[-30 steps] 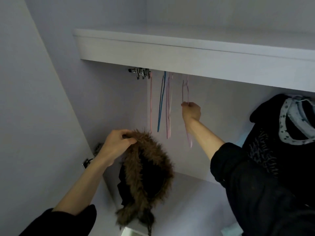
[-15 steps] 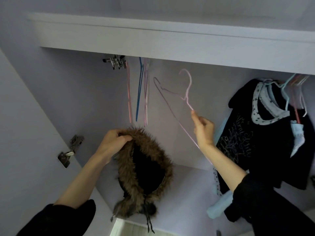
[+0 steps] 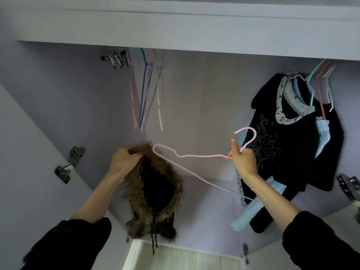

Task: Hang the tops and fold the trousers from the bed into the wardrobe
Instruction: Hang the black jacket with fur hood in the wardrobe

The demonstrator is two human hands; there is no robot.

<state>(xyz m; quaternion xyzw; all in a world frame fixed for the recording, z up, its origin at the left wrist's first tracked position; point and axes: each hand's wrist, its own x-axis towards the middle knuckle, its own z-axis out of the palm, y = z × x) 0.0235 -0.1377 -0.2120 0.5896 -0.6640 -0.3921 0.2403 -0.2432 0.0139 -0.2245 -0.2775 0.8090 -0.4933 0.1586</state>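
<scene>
- The right hand (image 3: 241,160) pinched the pink wire hanger (image 3: 196,155) at the neck, just under its hook, arm reaching up and forward, hanger tipped nearly flat.
- The left hand (image 3: 124,160) gripped the fur-trimmed hood (image 3: 153,184) of a dark jacket by its top edge, forearm raised, the garment dangling below.
- The hanger's far shoulder reached just beside the left hand, touching or nearly touching the fur.
- That wire end could likely snag in the fur instead of sliding into the neck opening.
- A one-handed hold on thick fur might slip, dropping the jacket.
- Spare hangers (image 3: 145,90) dangled above the left hand; a black top (image 3: 288,145) hung behind the right.
</scene>
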